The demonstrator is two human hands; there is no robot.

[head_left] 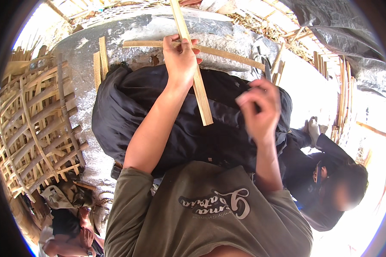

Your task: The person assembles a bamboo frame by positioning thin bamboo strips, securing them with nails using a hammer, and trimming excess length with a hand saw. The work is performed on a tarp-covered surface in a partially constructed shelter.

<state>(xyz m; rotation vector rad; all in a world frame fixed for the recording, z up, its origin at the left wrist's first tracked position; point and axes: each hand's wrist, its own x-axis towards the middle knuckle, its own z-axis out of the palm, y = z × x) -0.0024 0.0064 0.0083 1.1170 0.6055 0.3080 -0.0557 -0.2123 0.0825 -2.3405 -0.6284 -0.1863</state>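
Observation:
My left hand (181,60) is closed around a flat, pale bamboo strip (203,100), which slants down across my lap. A second, longer bamboo strip (231,55) runs crosswise behind that hand, and I cannot tell whether the fingers touch it. To the right, my right hand (263,107) is raised over my dark-trousered thigh, smeared by motion, with its fingers bent. Just beyond its fingertips shows a dark, narrow blade-like piece (267,70). Whether that hand holds anything does not show clearly.
On the left stands a woven bamboo lattice (38,124). Two short bamboo strips (102,60) lie beside my left knee. One person (330,184) sits close at my right, another person (73,231) at lower left. Silvery sheeting (83,43) covers the ground, and bamboo pieces (345,94) stand at right.

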